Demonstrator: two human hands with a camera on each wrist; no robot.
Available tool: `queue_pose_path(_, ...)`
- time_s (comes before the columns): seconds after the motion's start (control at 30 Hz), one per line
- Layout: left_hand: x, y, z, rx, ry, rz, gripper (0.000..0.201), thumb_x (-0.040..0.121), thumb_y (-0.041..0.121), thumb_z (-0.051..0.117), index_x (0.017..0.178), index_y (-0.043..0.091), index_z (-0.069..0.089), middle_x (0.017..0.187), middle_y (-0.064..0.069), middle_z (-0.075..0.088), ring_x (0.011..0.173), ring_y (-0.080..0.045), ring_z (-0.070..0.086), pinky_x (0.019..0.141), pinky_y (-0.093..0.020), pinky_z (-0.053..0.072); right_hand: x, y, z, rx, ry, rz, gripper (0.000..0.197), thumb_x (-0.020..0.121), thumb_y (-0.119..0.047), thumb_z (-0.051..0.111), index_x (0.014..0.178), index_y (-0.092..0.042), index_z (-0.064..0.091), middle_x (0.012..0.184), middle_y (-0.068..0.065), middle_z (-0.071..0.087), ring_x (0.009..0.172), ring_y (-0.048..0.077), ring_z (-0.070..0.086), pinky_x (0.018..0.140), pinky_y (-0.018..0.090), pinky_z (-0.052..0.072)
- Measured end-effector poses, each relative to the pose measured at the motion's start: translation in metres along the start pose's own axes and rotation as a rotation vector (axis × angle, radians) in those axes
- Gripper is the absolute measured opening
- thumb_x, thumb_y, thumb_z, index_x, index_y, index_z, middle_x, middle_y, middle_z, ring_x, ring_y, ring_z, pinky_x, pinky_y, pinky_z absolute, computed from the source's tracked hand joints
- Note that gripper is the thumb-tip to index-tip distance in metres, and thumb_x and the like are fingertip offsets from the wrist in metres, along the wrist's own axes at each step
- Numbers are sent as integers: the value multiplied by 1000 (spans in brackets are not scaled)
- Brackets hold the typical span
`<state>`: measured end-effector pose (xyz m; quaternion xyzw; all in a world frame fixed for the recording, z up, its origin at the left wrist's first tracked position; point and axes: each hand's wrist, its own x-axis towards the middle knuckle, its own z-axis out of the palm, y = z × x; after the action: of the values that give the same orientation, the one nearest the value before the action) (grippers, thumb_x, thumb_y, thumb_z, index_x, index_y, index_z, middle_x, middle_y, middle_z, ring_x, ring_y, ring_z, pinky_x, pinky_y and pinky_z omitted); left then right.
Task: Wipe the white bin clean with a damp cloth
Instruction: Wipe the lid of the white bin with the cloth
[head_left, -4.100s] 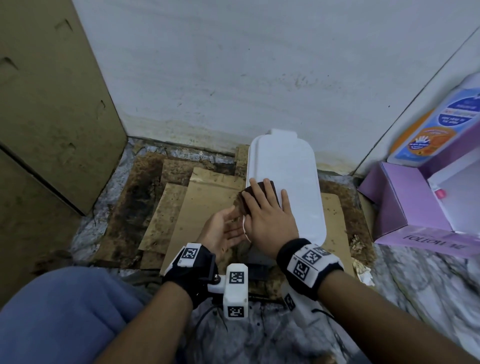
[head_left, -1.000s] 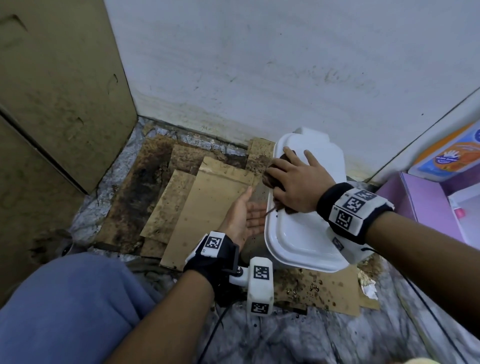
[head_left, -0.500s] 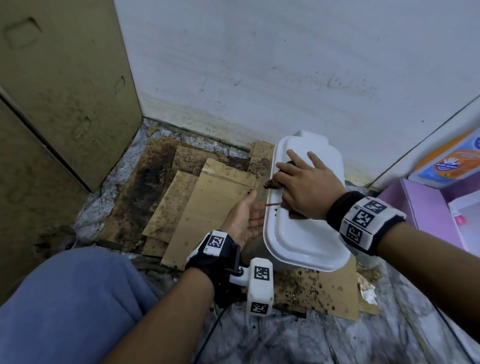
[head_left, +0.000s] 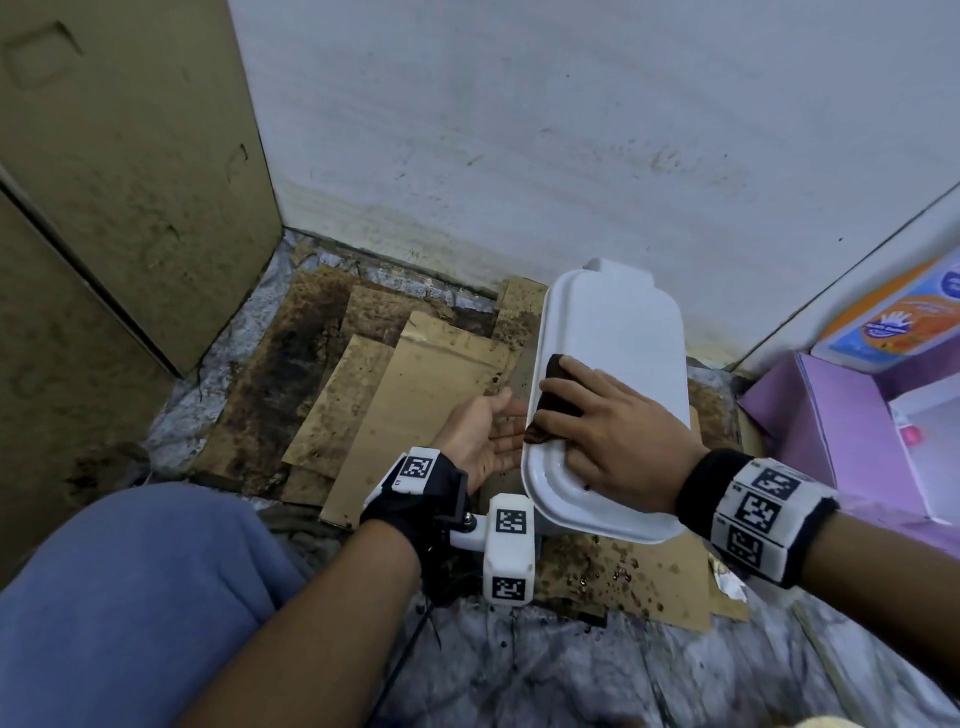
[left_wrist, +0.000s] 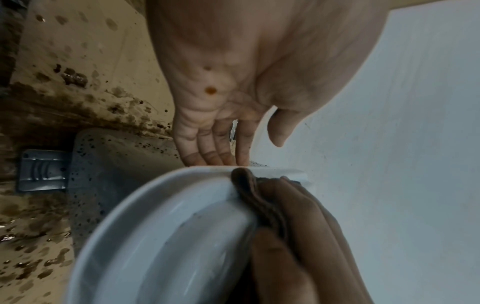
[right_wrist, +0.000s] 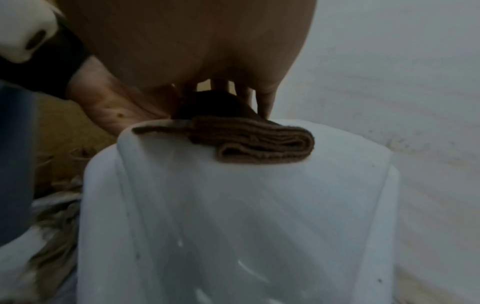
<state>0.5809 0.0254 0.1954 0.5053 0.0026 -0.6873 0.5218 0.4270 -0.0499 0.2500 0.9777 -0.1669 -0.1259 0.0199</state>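
Note:
The white bin (head_left: 623, 332) stands on the floor by the wall with its lid closed. A folded brown cloth (head_left: 558, 395) lies on the lid's left edge, and my right hand (head_left: 597, 421) presses it down with flat fingers. The cloth (right_wrist: 254, 142) drapes slightly over the rim, and the lid (right_wrist: 233, 226) shows wet streaks. My left hand (head_left: 488, 431) is open, palm up, with straight fingers (left_wrist: 207, 148) touching the bin just under the lid rim (left_wrist: 155, 185). The bin's speckled side (left_wrist: 116, 164) shows below.
Stained cardboard sheets (head_left: 415, 395) cover the floor left of and under the bin. A purple box (head_left: 831, 431) and an orange-blue package (head_left: 898, 322) sit at the right. A brown panel (head_left: 130, 182) stands at the left, and my blue-clad knee (head_left: 130, 597) is at the lower left.
My right hand has slid the cloth toward me along the lid's left edge. The left hand stays at the bin's side.

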Motion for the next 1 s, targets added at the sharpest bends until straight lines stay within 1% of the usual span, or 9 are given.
queue_pose_path(0.1,1,-3,0,0,-12,-3,30,104,30,43,96,7,61,89,-10,64,83,-21,61,72,-32,52,4,10,1,103,17,-14,47,97,-42,23,126,-24,55,144,5,43,145,26,22,116,44,26)
queue_pose_path(0.2,1,-6,-4,40,-16,-16,27,103,32,44,99,12,62,92,-7,67,89,-21,62,87,-38,51,18,24,5,126,37,-35,50,100,-43,16,127,-24,53,144,4,42,144,25,22,114,45,27)
queue_pose_path(0.23,1,-8,-7,57,-14,-31,25,103,31,44,103,13,62,92,-6,67,89,-21,62,87,-40,50,21,27,7,133,30,-33,51,99,-44,15,129,-25,51,146,3,40,145,24,20,114,47,28)
queue_pose_path(0.4,2,-15,-11,95,-55,0,29,102,10,43,128,9,55,92,-4,65,81,-18,61,70,-34,54,17,32,14,178,51,-49,49,99,-45,16,134,-28,47,151,-2,33,148,20,8,117,49,19)
queue_pose_path(0.5,4,-17,-7,122,-71,17,23,101,1,39,118,8,54,90,-6,64,76,-18,60,64,-27,54,7,25,17,211,56,-57,45,98,-40,22,134,-30,47,150,-3,33,149,18,3,120,47,11)
queue_pose_path(0.6,7,-16,-4,120,-44,12,20,102,0,38,108,9,55,86,-7,61,73,-19,59,52,-23,55,-5,10,18,209,76,-100,42,97,-37,28,132,-31,49,147,-3,37,148,18,6,120,41,5)
queue_pose_path(0.7,10,-17,-2,115,-28,5,20,103,4,38,111,10,56,82,-6,60,68,-17,56,46,-20,54,-17,-2,23,220,72,-142,38,99,-39,30,130,-33,51,146,-4,38,148,15,6,120,40,3)
queue_pose_path(0.87,11,-20,0,104,-44,11,23,103,3,37,96,14,56,79,-4,58,67,-14,54,49,-18,51,-1,18,17,184,64,-156,41,101,-42,23,132,-33,48,144,-4,42,146,20,18,119,46,17)
queue_pose_path(1.0,11,-20,-3,95,-37,16,24,101,0,38,94,13,57,83,-6,61,70,-17,57,60,-25,51,18,28,14,208,45,-92,51,98,-50,17,126,-29,54,142,-6,42,146,16,14,118,46,15)
